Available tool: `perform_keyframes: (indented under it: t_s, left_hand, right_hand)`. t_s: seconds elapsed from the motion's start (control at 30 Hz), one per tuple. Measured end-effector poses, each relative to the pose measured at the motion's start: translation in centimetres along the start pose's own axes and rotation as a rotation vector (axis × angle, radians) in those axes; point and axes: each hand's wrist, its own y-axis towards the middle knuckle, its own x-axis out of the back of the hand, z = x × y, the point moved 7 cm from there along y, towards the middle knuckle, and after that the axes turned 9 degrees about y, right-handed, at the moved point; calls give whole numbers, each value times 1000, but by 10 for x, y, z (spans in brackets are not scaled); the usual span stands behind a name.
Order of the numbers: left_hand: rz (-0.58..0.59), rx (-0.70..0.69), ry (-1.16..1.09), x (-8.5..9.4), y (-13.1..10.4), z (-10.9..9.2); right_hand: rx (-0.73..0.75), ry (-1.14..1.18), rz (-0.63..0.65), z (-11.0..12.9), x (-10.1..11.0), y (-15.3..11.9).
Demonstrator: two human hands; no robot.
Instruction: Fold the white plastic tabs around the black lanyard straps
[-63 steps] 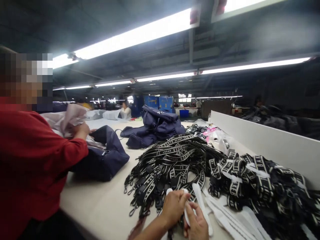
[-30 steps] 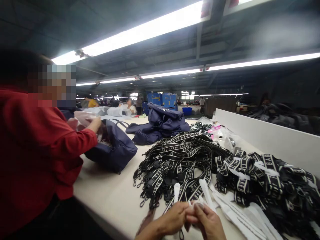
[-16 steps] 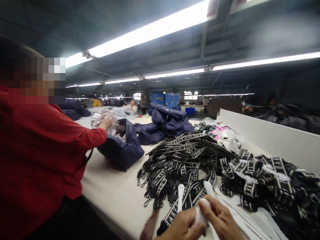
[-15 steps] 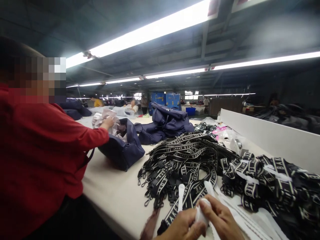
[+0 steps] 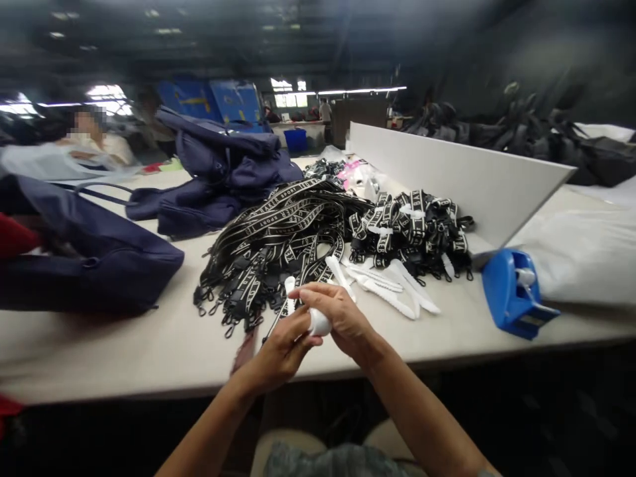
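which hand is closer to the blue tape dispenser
The right hand. It is nearer to the blue tape dispenser, which sits off to its right on the table. The left hand is on the far side of the right hand, both gripping a small white roll.

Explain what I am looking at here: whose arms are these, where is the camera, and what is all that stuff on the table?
There is no machine here. A person wears a camera on the head, so you look down along their own two bare arms. The left hand and the right hand meet over the table edge, and together they hold a small white piece; what it is exactly I cannot tell. On the pale table lie a heap of black straps with white lettering, a second bundle of tied straps, some white strips, navy bags and a blue tape dispenser. A white board stands along the far side.
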Motion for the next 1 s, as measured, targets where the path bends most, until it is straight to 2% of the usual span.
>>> perform_keyframes:
  t_s: [0.17,0.33,0.5,0.63,0.73,0.83,0.93,1.0]
  left_hand:
    - [71,-65,68,-7,-5,-2]
    - [147,-53,67,-22,-13,9]
    - [17,-51,18,-21,-7,25]
    - [-36,-13,76,-10,1,40]
    - [-50,-44,212,-3,5,43]
    - [1,-104,359,-1,9,39]
    - [62,-133,415,-2,12,34]
    - [9,-105,374,2,13,32]
  right_hand:
    - [-124,146,-40,-14,9,-4]
    - [-218,187,1,-41,31,8]
    - [-337,309,28,-66,51,19]
    - [-216,345,-20,-46,56,12]
    - [-177,224,11,-21,49,1]
    - [-184,50,62,-5,43,-7]
    - [-192,-51,66,-3,44,-10]
    - [-209,-48,91,-8,43,-12]
